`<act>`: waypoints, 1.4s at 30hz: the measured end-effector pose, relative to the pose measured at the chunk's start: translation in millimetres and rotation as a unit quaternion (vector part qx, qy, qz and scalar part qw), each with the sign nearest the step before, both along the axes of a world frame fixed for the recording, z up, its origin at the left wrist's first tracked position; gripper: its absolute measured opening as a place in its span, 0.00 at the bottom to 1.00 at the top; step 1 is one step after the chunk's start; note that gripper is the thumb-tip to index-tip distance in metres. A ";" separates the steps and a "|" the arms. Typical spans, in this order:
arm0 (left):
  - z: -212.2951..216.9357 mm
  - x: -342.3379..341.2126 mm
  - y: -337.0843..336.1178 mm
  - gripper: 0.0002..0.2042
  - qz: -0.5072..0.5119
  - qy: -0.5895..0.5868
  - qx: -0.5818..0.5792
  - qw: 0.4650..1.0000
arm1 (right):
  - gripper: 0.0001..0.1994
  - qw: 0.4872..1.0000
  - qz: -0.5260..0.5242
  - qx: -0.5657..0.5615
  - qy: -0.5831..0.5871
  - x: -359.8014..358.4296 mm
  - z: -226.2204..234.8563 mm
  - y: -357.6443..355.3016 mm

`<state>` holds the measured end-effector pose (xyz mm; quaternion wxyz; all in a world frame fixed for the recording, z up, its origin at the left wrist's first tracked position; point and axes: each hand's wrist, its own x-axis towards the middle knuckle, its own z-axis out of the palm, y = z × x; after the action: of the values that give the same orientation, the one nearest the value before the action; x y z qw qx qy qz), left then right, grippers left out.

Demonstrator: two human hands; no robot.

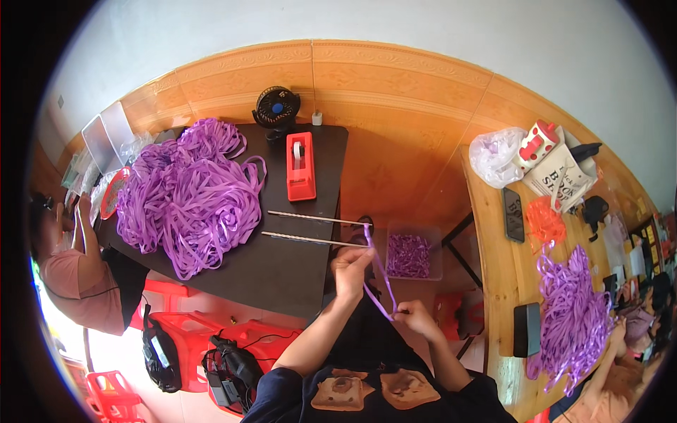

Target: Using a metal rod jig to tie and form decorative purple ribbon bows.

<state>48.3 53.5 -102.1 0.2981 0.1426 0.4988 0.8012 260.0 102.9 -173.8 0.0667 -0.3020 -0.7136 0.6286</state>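
Two thin metal rods (310, 216) stick out past the right edge of the black table, side by side. A purple ribbon (378, 262) runs from the tip of the far rod down to my hands. My left hand (348, 273) is closed in a pinch at the end of the near rod, with the ribbon at its fingertips. Lower and to the right, my right hand (417, 319) pinches the ribbon, which forms a narrow loop between both hands. A big heap of purple ribbon (197, 190) lies on the table left of the rods.
The black table (296, 282) also holds a red tape dispenser (301, 169) and a small fan (276, 109). A clear bin (415, 257) with purple ribbon pieces stands on the floor. More ribbon (575, 317) lies on the wooden table (499, 303). People sit at left and far right.
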 end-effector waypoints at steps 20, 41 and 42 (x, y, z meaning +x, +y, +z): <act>62.0 5.8 -68.8 0.05 -0.421 -0.075 -0.114 0.897 | 0.06 0.952 0.081 -0.169 0.242 -36.7 111.1 21.3; 55.0 6.9 -78.6 0.12 -0.505 -0.285 -0.009 0.814 | 0.09 0.941 0.137 0.131 0.282 -38.4 157.2 12.0; 54.8 6.4 -79.0 0.12 -0.506 -0.287 -0.016 0.813 | 0.10 0.933 0.140 0.168 0.284 -38.6 158.0 11.0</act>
<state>54.7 -25.5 -47.3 0.7937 0.1336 0.2602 0.5333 221.4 113.9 -15.8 0.2279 0.0076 -0.7953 0.5617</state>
